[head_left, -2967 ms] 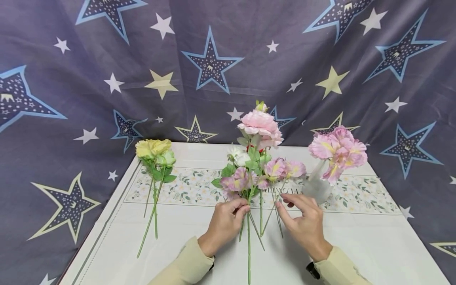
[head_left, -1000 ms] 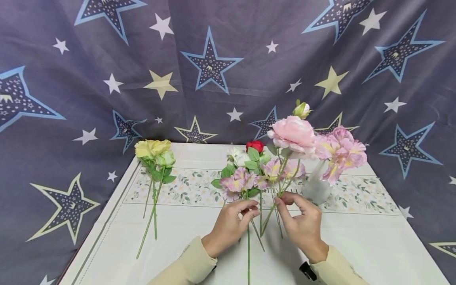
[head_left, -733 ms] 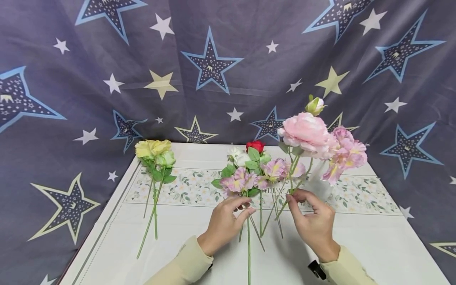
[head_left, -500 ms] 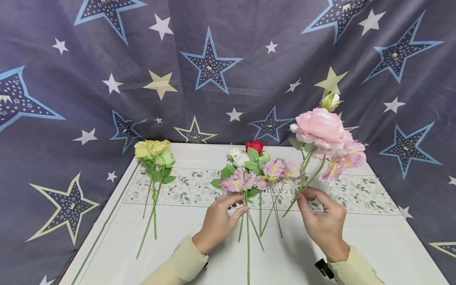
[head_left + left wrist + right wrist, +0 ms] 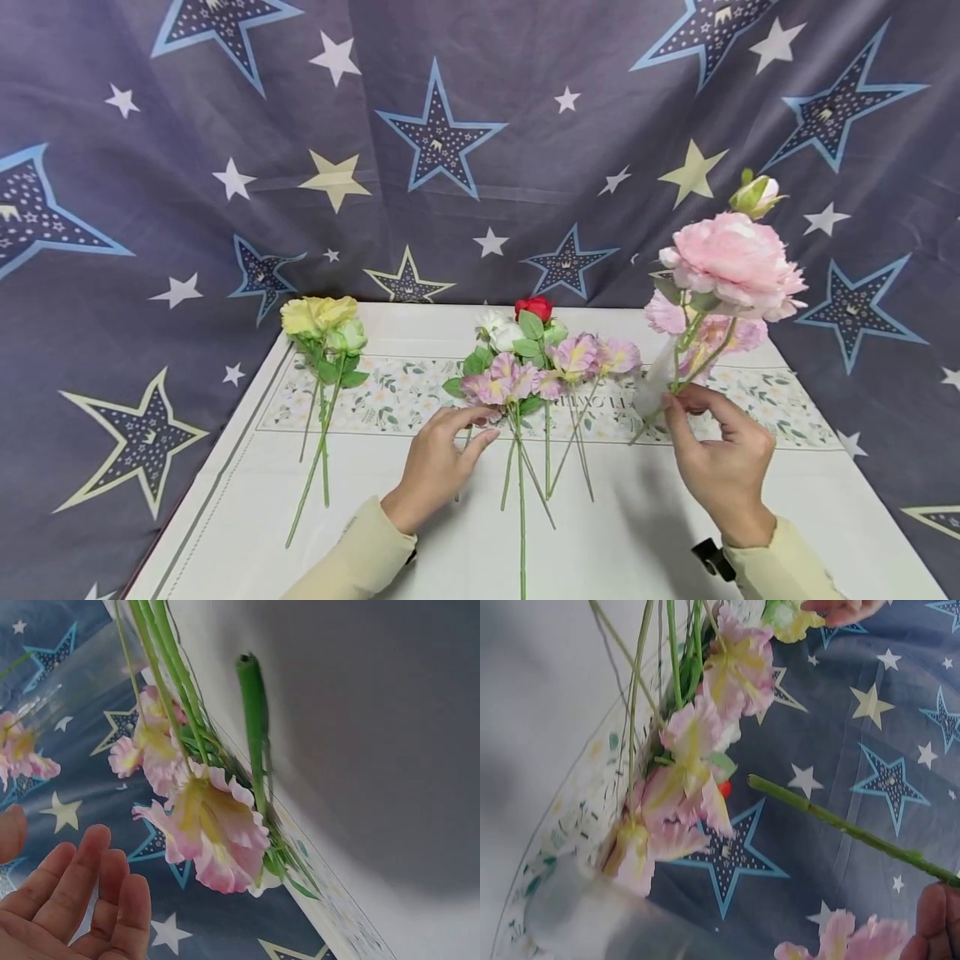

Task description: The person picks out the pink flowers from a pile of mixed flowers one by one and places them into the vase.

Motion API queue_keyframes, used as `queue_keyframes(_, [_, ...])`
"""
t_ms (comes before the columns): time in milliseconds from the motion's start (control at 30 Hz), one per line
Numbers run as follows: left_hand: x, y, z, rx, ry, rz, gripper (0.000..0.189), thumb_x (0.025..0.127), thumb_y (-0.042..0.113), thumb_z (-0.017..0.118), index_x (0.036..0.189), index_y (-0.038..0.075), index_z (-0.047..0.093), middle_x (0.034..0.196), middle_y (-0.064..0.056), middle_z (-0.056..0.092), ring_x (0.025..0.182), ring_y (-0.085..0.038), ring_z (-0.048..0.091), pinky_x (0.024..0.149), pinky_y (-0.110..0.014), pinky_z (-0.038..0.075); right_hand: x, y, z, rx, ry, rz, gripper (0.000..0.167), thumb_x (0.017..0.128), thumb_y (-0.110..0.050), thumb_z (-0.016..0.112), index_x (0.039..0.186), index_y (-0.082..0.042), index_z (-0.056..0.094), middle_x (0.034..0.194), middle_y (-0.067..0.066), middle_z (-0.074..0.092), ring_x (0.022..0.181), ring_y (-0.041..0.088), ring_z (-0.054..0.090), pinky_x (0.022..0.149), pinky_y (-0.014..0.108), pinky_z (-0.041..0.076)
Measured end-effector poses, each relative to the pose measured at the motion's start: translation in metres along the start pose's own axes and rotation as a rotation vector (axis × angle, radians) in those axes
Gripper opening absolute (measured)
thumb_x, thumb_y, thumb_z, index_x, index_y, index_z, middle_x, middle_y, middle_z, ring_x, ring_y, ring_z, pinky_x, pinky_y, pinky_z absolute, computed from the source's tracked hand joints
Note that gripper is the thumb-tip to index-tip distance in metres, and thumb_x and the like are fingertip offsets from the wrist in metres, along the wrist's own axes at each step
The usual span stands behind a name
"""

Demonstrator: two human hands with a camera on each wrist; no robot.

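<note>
My right hand (image 5: 723,458) pinches the green stem of a pink peony (image 5: 735,258) between thumb and fingertips. The flower is upright, with a small bud above the bloom. In the right wrist view the cut end of the stem (image 5: 855,834) sticks out past the fingers. Behind the peony stands a frosted vase (image 5: 657,379) with pink irises (image 5: 663,315) in it, partly covered by the bloom. My left hand (image 5: 441,458) holds nothing, fingers relaxed, just left of pink-and-yellow irises (image 5: 510,379) lying on the table; the left wrist view shows its fingers (image 5: 90,881) extended.
A red rose (image 5: 534,309) and white flowers (image 5: 506,335) lie behind the irises, more irises (image 5: 576,357) to their right. Yellow (image 5: 318,315) and pale green flowers (image 5: 347,336) lie at left. A floral printed strip (image 5: 420,396) crosses the white table before a starry backdrop (image 5: 480,150).
My right hand has taken the peony and carried it right and up, in front of the vase. My left hand has let go of its stem and moved left.
</note>
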State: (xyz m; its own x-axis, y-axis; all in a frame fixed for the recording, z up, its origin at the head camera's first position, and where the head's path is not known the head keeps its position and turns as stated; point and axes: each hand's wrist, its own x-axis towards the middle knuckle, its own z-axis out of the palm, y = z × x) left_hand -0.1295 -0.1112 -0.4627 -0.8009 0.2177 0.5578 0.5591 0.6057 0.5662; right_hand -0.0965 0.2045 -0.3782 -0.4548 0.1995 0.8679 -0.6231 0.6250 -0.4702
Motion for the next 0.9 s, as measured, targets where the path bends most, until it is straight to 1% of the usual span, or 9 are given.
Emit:
queue_keyframes(200, [-0.003,-0.005,-0.006,0.015,-0.011,-0.032,0.03,0.091,0.027,0.08,0.119,0.018,0.075,0.104,0.002,0.074,0.098,-0.016,0.066,0.08,-0.04,0.057,0.003,0.014,-0.01,-0.026,0.029,0.013,0.003,0.079,0.007,0.076,0.082,0.008,0.074,0.071,0.02,0.069,0.074,-0.007,0.057,0.073,0.013,0.045])
queue_keyframes(500, [-0.005,-0.013,-0.012,0.031,0.011,-0.043,0.031,0.09,0.025,0.082,0.117,0.013,0.075,0.102,0.001,0.074,0.094,-0.018,0.067,0.077,-0.039,0.057,0.009,0.017,-0.02,-0.054,0.07,0.021,0.004,0.078,0.006,0.076,0.08,0.009,0.074,0.068,0.019,0.066,0.073,-0.01,0.056,0.073,0.011,0.044])
queue_keyframes(633, [-0.007,-0.016,-0.013,0.043,0.018,-0.045,0.032,0.089,0.025,0.082,0.117,0.013,0.075,0.102,0.001,0.073,0.093,-0.017,0.066,0.078,-0.038,0.057,0.015,0.015,-0.024,-0.054,0.08,0.028,0.004,0.079,0.008,0.075,0.08,0.011,0.073,0.068,0.013,0.067,0.072,-0.01,0.056,0.072,0.012,0.043])
queue_keyframes(800, [-0.01,-0.018,-0.017,0.041,0.015,-0.052,0.03,0.089,0.025,0.082,0.116,0.012,0.075,0.103,-0.001,0.073,0.094,-0.02,0.067,0.079,-0.041,0.057,0.02,0.013,-0.028,-0.042,0.096,0.033,0.006,0.079,0.007,0.074,0.08,0.013,0.072,0.069,0.003,0.067,0.071,-0.009,0.055,0.071,0.012,0.042])
queue_keyframes(900, [-0.011,-0.02,-0.019,0.037,0.012,-0.061,0.03,0.09,0.025,0.082,0.117,0.012,0.075,0.103,-0.002,0.073,0.096,-0.021,0.067,0.079,-0.042,0.057,0.023,0.014,-0.03,-0.05,0.104,0.04,0.006,0.079,0.007,0.074,0.081,0.013,0.073,0.071,-0.004,0.068,0.071,-0.01,0.056,0.072,0.012,0.042])
